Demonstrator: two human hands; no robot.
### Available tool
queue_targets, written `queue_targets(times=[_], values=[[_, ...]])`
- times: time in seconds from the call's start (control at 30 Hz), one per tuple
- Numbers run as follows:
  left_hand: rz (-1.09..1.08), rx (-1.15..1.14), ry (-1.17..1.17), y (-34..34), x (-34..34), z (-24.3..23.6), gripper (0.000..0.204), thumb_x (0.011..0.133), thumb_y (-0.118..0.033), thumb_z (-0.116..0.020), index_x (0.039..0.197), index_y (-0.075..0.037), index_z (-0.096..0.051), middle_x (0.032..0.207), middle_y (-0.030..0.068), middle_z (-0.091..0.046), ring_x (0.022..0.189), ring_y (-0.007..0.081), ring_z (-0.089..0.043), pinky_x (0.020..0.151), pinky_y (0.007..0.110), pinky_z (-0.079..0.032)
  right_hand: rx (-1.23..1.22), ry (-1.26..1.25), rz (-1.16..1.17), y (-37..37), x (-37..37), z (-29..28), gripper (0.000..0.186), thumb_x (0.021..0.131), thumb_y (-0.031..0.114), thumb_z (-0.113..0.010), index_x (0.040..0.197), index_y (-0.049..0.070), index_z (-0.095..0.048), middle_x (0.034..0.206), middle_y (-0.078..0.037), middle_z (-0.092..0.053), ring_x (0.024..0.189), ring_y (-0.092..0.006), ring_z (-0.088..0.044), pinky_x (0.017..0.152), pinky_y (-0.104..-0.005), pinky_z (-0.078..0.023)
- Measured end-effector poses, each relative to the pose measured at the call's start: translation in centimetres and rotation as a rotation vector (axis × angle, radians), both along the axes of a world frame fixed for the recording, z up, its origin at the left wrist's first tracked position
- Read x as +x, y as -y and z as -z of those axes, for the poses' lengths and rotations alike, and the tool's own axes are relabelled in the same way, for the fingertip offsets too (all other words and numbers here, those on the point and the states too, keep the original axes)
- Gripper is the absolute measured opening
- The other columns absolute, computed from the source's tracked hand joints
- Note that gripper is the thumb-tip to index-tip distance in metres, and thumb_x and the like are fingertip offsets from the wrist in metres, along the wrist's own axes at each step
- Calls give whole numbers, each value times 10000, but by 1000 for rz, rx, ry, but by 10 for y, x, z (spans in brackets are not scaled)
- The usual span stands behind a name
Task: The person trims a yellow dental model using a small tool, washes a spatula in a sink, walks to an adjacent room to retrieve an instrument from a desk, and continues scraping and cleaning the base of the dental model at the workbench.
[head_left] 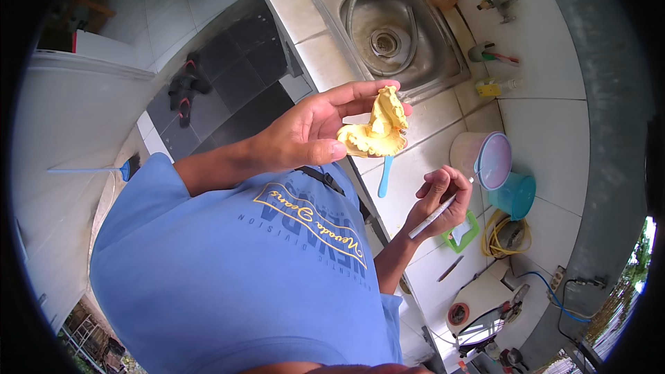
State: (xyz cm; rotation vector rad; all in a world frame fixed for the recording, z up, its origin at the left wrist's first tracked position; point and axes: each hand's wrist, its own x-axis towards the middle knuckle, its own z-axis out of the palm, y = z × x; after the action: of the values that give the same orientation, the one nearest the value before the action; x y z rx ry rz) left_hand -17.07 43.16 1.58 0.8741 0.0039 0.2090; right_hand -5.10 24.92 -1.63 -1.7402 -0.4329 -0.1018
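Observation:
My left hand [315, 125] holds up a yellow moulded piece [373, 136] with a ruffled base and an upright lumpy part, its thumb at the near side and fingers behind. My right hand [443, 201] is closed around a thin whitish stick-like tool [430, 223], lower and to the right of the piece. A light blue flat-handled tool [385, 179] lies on the tiled counter just below the piece.
A steel sink [443, 62] with a hose is beyond my hands. On the tiled counter [409, 194] sit a lidded tub [488, 159], teal bucket [516, 197], green tray [464, 232], coiled yellow hose [499, 239] and cream machine [471, 298]. Black sandals [188, 79] lie on the floor.

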Motion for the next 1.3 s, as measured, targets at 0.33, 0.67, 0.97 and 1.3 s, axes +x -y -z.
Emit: queue_targets(times=[0.33, 0.67, 0.97, 1.3], values=[[54, -102, -41, -2, 9, 10, 1023, 771, -456, -745, 1507, -50, -161, 1473, 198, -358, 1275, 348, -497, 1026, 385, -447, 40, 12, -94, 6, -4, 5, 182, 943, 144, -623, 845, 1, -566, 710, -98, -651, 554, -100, -578, 507, -211, -458], [102, -325, -56, -6, 9, 10, 989, 798, -423, -731, 1504, -56, -143, 1439, 215, -379, 1266, 394, -488, 1013, 372, -483, 228, -44, -252, -6, -9, -5, 321, 938, 319, -626, 909, 8, -555, 818, -158, -660, 670, -166, -616, 621, -270, -515], [234, -640, -128, -6, 14, 26, 815, 892, -543, -535, 1438, 13, -297, 1394, 226, -447, 1265, 352, -491, 1096, 415, -394, 147, -15, -377, -28, -5, -8, 584, 766, 183, -809, 1241, -1, -522, 1254, -203, -574, 1219, -315, -546, 1028, -423, -449], [274, -617, -208, -2, 15, 27, 854, 866, -616, -498, 1453, -19, -327, 1420, 251, -420, 1328, 319, -420, 1095, 447, -319, -10, 20, -526, -43, 0, -7, 485, 728, 125, -808, 1163, 31, -614, 1192, -189, -643, 1154, -317, -606, 961, -388, -476]])
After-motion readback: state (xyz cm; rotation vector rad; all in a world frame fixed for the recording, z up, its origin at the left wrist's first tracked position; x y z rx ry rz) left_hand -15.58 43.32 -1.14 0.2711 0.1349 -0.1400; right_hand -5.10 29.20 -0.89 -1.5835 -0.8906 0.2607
